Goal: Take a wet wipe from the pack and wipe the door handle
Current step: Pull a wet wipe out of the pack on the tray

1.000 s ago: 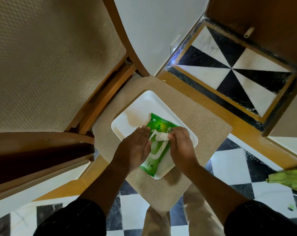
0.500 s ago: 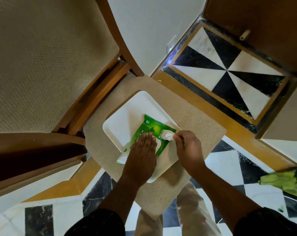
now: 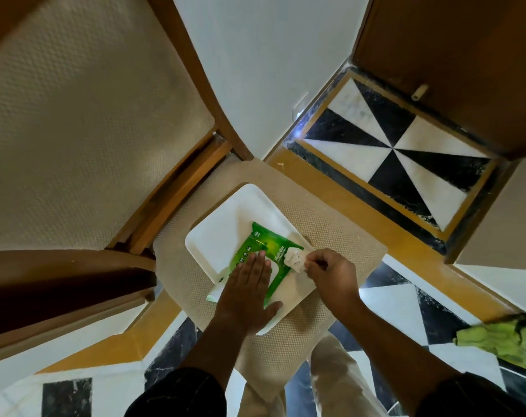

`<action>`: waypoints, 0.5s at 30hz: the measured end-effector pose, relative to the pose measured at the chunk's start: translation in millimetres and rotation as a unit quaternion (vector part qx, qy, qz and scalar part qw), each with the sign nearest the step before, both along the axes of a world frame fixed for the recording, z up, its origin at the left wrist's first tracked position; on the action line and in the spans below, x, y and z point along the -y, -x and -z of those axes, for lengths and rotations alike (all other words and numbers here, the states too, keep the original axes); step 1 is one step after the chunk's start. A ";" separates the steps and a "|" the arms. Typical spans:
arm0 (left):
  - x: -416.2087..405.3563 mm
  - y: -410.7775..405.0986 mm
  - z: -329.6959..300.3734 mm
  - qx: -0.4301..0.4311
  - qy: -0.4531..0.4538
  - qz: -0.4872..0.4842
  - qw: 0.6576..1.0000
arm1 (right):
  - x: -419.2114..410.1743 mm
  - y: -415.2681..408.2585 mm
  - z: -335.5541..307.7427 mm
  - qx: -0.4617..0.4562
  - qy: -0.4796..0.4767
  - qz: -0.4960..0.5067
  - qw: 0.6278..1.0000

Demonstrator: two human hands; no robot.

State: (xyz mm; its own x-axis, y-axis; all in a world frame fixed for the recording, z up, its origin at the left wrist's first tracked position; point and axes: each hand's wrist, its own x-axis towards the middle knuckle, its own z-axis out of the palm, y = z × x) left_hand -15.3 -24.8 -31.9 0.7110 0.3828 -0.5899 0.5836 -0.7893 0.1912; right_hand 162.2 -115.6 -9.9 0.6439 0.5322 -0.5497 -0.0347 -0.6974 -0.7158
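Setting: checkered black-and-white floor (image 3: pixel 400 299) with a tan upholstered chair seat (image 3: pixel 340 233) in the middle of the view; a brown wooden door (image 3: pixel 454 55) stands at upper right.
Surface: a white tray (image 3: pixel 222 233) lies on the chair seat and carries the green pack (image 3: pixel 261 242) of wet wipes.
Progress: early. A bunched white wipe (image 3: pixel 294 258) sticks up from the pack's opening on the right side, partly drawn out; from this angle it seems not fully free of the pack, though I cannot be sure.
Done: pack reached and opened, wipe gripped.
Left: pull the wipe clear, carry it to the door, rub the handle. No handle can be made out for certain; only a small pale peg shows on the door.
Left hand: the left hand (image 3: pixel 249 293) lies flat, palm down, fingers spread and straight across the near half of the pack, pressing it onto the tray; it grips nothing.
Right hand: the right hand (image 3: pixel 331 272) is curled, fingertips pinched on the edge of the wipe, just beside the pack's right edge, wrist angled back toward the body.
Other: a crumpled green cloth (image 3: pixel 508 338) lies on the floor at far right, well apart from the tray.
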 end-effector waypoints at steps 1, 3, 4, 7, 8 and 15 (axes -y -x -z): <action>-1.1 -5.3 -5.4 -0.007 0.024 -0.026 0.999 | 0.7 -4.2 -6.2 -0.021 -0.009 0.017 1.000; -3.8 -24.6 -38.1 0.034 0.106 -0.179 0.978 | 0.4 -13.7 -26.8 -0.080 -0.035 0.054 0.995; -5.9 -36.7 -57.6 0.067 0.157 -0.285 0.943 | -0.5 -16.9 -36.3 -0.113 -0.055 0.070 0.990; -10.5 -66.0 -115.1 0.161 0.281 -0.465 0.824 | -1.7 -23.0 -76.5 -0.165 -0.118 0.076 0.976; -11.2 -73.2 -133.2 0.181 0.305 -0.484 0.800 | -1.8 -23.2 -91.6 -0.169 -0.132 0.070 0.974; -13.6 -98.1 -243.9 0.289 0.384 -0.470 0.740 | 15.1 -28.6 -206.5 -0.137 -0.200 0.079 0.967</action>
State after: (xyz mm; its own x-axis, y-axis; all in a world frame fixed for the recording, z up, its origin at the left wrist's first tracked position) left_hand 82.8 -11.3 212.1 0.5624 0.5782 -0.5911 0.4506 0.3851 0.8054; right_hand 190.8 -130.8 196.6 0.5934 0.6442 -0.4826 -0.3452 -0.3379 -0.8756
